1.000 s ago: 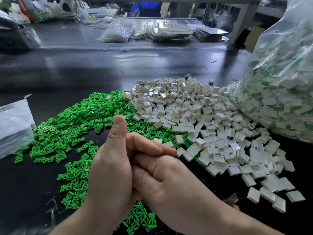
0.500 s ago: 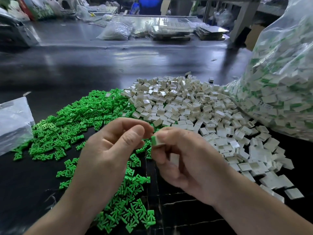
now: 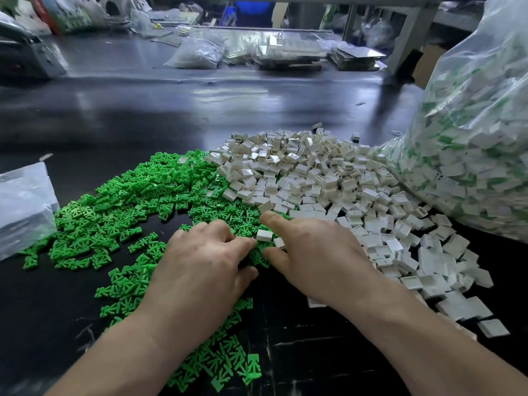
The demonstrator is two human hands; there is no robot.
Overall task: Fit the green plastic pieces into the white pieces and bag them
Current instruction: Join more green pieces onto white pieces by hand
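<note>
White-and-green pieces (image 3: 454,170) fill the clear bag (image 3: 471,61).

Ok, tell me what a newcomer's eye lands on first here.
A bright green heap of plastic pieces spreads left of centre, meeting a heap of white square plastic pieces on its right. A clear plastic bag packed with white-and-green pieces bulges at far right. The left hand and right hand reach in between.

Light assembly and packing workshop, factory setting.
A long dark worktop (image 3: 171,115) carries bulk heaps of loose green pieces (image 3: 137,195) and white pieces (image 3: 328,178). A large clear bag (image 3: 471,124) of fitted parts stands at the right. Packets (image 3: 197,52) and stacked trays (image 3: 288,55) line the far edge beside a grey steel post (image 3: 405,41).
</note>
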